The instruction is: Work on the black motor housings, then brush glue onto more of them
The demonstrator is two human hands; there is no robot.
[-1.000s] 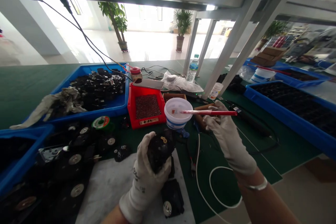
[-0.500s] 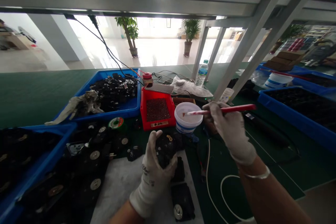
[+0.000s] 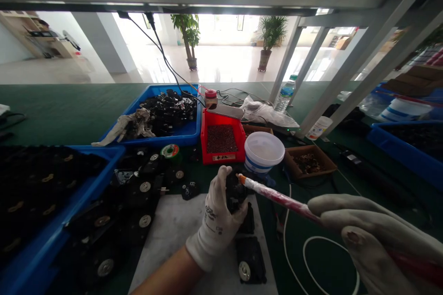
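My gloved left hand (image 3: pixel 218 219) grips a black plastic part (image 3: pixel 235 193) above a pale sheet (image 3: pixel 173 226). Between the fingers and thumb of my gloved right hand (image 3: pixel 367 235) is a red-handled paintbrush (image 3: pixel 287 200), its handle smeared white. The orange-brown bristles are at the upper face of the black part; whether they touch it I cannot tell. Behind the part stands a white tub (image 3: pixel 265 147) with pale contents. On the sheet near my left wrist lies another black part with a silver disc (image 3: pixel 244 271).
Left of the tub is a red bin (image 3: pixel 223 157) of small brown pieces; right of it, a cardboard box (image 3: pixel 311 161) of small metal pieces. Blue trays (image 3: pixel 166 139) and loose black parts lie left. A white cable (image 3: pixel 304 251) loops at right. Metal shelf posts (image 3: pixel 367 41) rise behind.
My right hand has brought the paintbrush from over the white tub down to the black part. My left hand still holds that part. The view has shifted, so the scene sits further right.
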